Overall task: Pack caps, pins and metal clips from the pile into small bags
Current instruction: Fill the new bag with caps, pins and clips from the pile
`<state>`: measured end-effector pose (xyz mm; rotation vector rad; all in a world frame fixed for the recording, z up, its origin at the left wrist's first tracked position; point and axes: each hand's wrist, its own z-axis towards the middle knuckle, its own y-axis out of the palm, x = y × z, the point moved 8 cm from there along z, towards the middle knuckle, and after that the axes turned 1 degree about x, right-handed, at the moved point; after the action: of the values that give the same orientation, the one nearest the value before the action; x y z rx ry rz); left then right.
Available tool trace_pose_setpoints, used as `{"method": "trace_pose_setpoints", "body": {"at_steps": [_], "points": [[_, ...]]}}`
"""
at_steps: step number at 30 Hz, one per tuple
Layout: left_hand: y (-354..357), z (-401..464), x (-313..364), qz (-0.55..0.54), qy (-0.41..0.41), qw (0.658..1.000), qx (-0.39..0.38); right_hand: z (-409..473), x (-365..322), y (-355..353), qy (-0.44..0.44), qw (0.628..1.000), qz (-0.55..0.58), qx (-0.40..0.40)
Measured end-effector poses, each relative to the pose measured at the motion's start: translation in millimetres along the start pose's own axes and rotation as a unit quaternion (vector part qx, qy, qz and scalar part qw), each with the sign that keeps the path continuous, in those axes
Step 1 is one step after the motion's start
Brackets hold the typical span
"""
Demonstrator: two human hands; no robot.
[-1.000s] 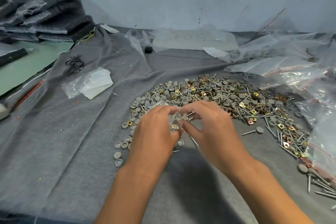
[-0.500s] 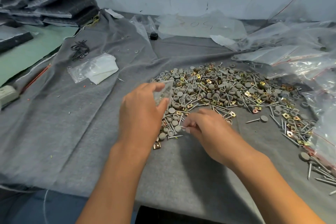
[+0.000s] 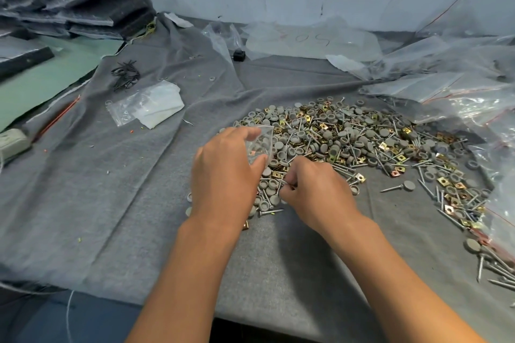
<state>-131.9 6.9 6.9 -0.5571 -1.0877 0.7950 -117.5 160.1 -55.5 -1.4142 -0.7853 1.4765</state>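
The small clear plastic bag (image 3: 260, 145) is being held up over the near-left edge of the pile by the left hand (image 3: 223, 175), thumb and fingers pinching its thin film so that its mouth is facing the pile; a copper-coloured square clip appears to be lying inside it. The film is looking limp and slippery, so I judge it is best gripped at the rim, with one lip kept pulled open, since it is offering no stiffness of its own. The right hand (image 3: 315, 192) is curling down onto the heap, fingertips closing on what seems to be a thin steel pin, though exactly what it is pinching is too small to tell. The pile of grey round plastic caps, steel pins and brass-coloured square metal clips (image 3: 348, 142) is spreading across the grey felt cloth (image 3: 125, 189) just beyond both hands. The caps are probably light and easy to nip by the rim; the pins are likely rolling and tangling, better taken by the shank; the clips may be sharp-edged and could be snagging the film.
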Motion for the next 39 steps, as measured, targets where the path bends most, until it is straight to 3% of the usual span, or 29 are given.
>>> {"method": "trace_pose_setpoints", "body": {"at_steps": [8, 13, 18, 21, 24, 29, 36, 39], "points": [[1, -2, 1, 0.0, 0.002, 1.0, -0.014, -8, 19, -23, 0.029, 0.999, -0.019, -0.01], [8, -3, 3, -0.001, 0.015, 0.999, -0.046, -10, 44, -56, 0.057, 0.993, 0.097, 0.026], [21, -6, 15, -0.012, 0.047, 0.995, -0.082, -18, 9, -79, -0.073, 0.964, 0.236, 0.098], [27, -9, 21, -0.003, 0.07, 0.993, -0.094, -18, -7, -76, -0.133, 0.966, 0.197, 0.097], [28, -11, 24, 0.008, 0.084, 0.992, -0.09, -15, -9, -66, -0.134, 0.978, 0.136, 0.086], [29, -10, 23, 0.006, 0.085, 0.992, -0.089, -13, -6, -74, -0.109, 0.96, 0.23, 0.12], [29, -10, 22, 0.0, 0.085, 0.992, -0.089, -14, -8, -76, -0.123, 0.966, 0.182, 0.137], [30, -9, 22, 0.003, 0.087, 0.992, -0.088, -14, -18, -66, -0.139, 0.965, 0.196, 0.108]]}}
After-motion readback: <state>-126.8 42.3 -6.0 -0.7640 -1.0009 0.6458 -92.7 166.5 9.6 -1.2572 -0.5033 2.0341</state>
